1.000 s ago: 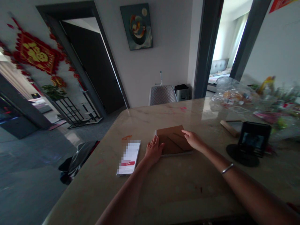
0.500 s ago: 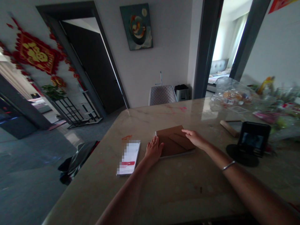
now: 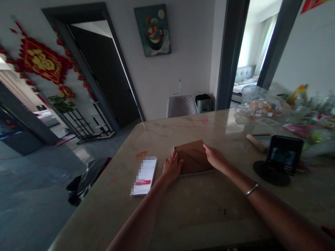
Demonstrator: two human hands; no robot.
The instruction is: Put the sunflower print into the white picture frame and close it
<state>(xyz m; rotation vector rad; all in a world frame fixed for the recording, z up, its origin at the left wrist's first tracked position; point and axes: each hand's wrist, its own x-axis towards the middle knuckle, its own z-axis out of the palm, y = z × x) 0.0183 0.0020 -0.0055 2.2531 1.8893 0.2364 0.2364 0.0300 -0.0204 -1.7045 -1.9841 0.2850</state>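
Observation:
A brown-backed photo frame (image 3: 193, 158) lies on the table, its back up, with a slanted stand flap and a pale rim. My left hand (image 3: 172, 164) rests flat over its left edge, fingers stretched out and the thumb on the brown board. At the opposite side, my right hand (image 3: 215, 157) is closed around the right edge, its index finger near the far right corner. The undersides of the right fingers are hidden. To the left of my left hand lies a phone (image 3: 145, 176) with a lit, partly blurred-out screen.
The marble-patterned table (image 3: 188, 212) spans the foreground. On the right stand a black device on a round base (image 3: 278, 160) and a wood-edged item (image 3: 256, 143). Clear plastic bags (image 3: 259, 103) are heaped farther back. A grey chair (image 3: 181, 105) stands beyond the table.
My right hand has gone from pointing with its index finger on the flap side to curling around the frame's right edge. My left hand has stayed in place.

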